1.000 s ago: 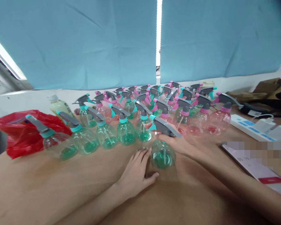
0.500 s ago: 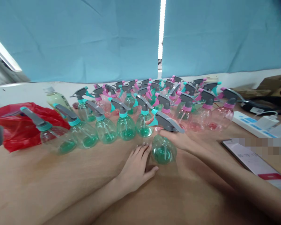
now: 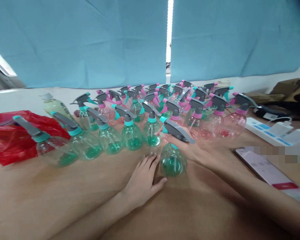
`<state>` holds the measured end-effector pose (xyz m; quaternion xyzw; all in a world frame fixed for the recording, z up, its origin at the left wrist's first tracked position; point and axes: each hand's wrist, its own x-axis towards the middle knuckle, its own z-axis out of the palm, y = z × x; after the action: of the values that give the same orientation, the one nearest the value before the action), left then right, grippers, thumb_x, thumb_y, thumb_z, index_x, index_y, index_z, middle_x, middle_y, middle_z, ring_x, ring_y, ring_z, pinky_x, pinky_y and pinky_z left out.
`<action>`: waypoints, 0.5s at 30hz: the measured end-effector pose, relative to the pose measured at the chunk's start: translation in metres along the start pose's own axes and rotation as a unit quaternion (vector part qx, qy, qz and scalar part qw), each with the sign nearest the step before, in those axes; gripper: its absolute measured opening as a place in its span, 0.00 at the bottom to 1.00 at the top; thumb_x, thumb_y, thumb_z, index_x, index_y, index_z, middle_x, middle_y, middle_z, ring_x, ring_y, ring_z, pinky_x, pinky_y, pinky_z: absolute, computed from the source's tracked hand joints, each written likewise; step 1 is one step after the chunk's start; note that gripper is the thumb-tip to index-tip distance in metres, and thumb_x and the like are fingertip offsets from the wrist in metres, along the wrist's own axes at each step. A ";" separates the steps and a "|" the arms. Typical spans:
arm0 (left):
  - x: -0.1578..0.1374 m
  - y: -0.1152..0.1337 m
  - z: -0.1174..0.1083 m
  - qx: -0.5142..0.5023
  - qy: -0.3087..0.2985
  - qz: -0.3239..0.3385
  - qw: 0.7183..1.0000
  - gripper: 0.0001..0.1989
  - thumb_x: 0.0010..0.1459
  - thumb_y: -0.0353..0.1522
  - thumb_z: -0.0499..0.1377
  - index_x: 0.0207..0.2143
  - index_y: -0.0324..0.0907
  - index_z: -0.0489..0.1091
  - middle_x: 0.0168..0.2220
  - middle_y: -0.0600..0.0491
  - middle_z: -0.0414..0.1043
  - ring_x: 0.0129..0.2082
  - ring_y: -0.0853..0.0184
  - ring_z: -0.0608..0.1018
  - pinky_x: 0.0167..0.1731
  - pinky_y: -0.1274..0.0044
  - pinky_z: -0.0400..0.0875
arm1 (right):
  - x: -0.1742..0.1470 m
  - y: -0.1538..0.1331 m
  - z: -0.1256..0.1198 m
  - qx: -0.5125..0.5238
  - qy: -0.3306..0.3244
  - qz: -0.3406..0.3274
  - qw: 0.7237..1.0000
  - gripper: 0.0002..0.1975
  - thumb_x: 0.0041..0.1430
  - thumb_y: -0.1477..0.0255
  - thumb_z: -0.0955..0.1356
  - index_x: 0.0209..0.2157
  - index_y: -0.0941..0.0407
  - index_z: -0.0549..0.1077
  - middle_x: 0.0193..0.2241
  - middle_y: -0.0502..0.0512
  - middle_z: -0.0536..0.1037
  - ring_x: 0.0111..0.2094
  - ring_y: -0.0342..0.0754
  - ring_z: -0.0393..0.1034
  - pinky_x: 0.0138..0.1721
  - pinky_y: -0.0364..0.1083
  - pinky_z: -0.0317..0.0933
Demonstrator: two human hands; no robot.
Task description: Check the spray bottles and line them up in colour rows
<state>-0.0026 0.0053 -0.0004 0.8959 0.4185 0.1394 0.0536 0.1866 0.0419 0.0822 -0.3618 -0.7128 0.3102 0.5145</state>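
Note:
A green spray bottle [image 3: 173, 163] with a grey and teal spray head stands upright on the wooden table [image 3: 35, 200]. Around its neck, just under the head, my right hand [image 3: 187, 143] is closed, with fingers at the trigger side. My left hand [image 3: 142, 180] lies flat on the table to the left of the bottle, fingers spread and holding nothing. Beyond my hands, a front row has green spray bottles [image 3: 132, 135] on the left and pink spray bottles [image 3: 212, 125] on the right. More of both colours stand behind, partly hidden.
At the left lies a red plastic bag [image 3: 15, 143], with a pale capped bottle [image 3: 57, 106] behind it. On the right are a phone [image 3: 267, 170], a white power strip [image 3: 262, 130] with plugs, and cardboard [image 3: 285, 91]. Blue sheeting [image 3: 102, 43] covers the back.
The view has shifted slightly. On the held spray bottle, the teal trigger shows less and my right fingers look drawn in closer to the neck. My left hand keeps its pose.

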 end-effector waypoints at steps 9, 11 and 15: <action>-0.001 -0.002 0.002 -0.002 0.006 0.004 1.000 0.30 0.64 0.45 0.53 0.62 0.38 0.55 0.62 0.40 0.59 0.61 0.50 0.63 0.59 0.56 0.56 | -0.004 0.003 -0.001 -0.007 -0.007 0.002 1.000 0.14 0.59 0.55 0.64 0.28 0.50 0.68 0.23 0.49 0.66 0.25 0.44 0.61 0.26 0.46 0.59; -0.001 -0.002 0.002 -0.007 0.008 0.006 1.000 0.30 0.64 0.45 0.53 0.62 0.39 0.55 0.62 0.40 0.59 0.62 0.50 0.63 0.59 0.56 0.55 | -0.005 0.001 -0.002 -0.013 -0.014 0.003 1.000 0.14 0.59 0.55 0.64 0.27 0.49 0.69 0.22 0.49 0.66 0.25 0.45 0.61 0.26 0.46 0.59; 0.000 -0.002 0.002 -0.016 0.018 0.012 1.000 0.29 0.65 0.44 0.53 0.63 0.41 0.54 0.62 0.41 0.60 0.62 0.51 0.63 0.59 0.56 0.56 | -0.004 0.001 -0.002 -0.014 -0.019 0.008 1.000 0.12 0.57 0.56 0.65 0.28 0.49 0.69 0.23 0.49 0.68 0.25 0.45 0.62 0.26 0.46 0.60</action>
<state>-0.0040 0.0064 -0.0025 0.8972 0.4062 0.1630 0.0590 0.1891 0.0393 0.0799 -0.3683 -0.7240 0.3112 0.4934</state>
